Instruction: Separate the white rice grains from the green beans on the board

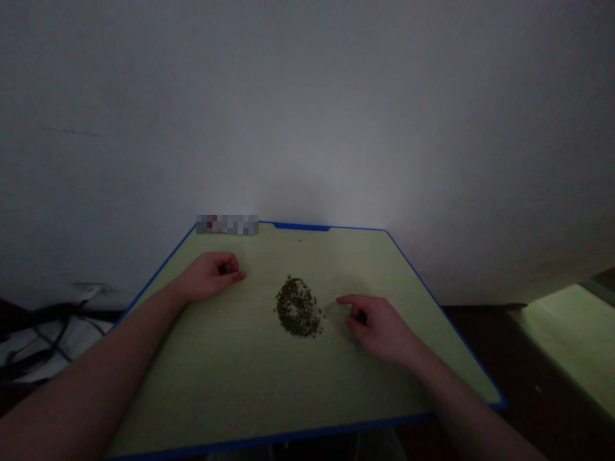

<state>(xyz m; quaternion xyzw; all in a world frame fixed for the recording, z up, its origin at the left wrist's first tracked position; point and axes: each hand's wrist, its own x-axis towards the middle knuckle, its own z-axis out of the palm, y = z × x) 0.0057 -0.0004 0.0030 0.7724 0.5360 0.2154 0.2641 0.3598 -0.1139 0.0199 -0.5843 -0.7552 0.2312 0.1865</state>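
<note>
A small heap of dark green beans mixed with white grains (pixel 297 307) lies near the middle of the pale green desktop (pixel 230 378). My left hand (pixel 210 276) rests on the desktop to the left of the heap, fingers loosely curled and holding nothing. My right hand (pixel 378 328) lies to the right of the heap, its index finger stretched toward it. A clear plastic piece (pixel 338 320) sits against the fingers of my right hand, partly hidden by them. I cannot tell whether that hand grips it.
A blue trim runs along the desktop's edges. A blurred patch (pixel 227 225) covers the far left corner. Black cables on a white surface (pixel 48 339) lie to the left, a second green desktop (pixel 571 339) stands to the right, and a white wall rises behind.
</note>
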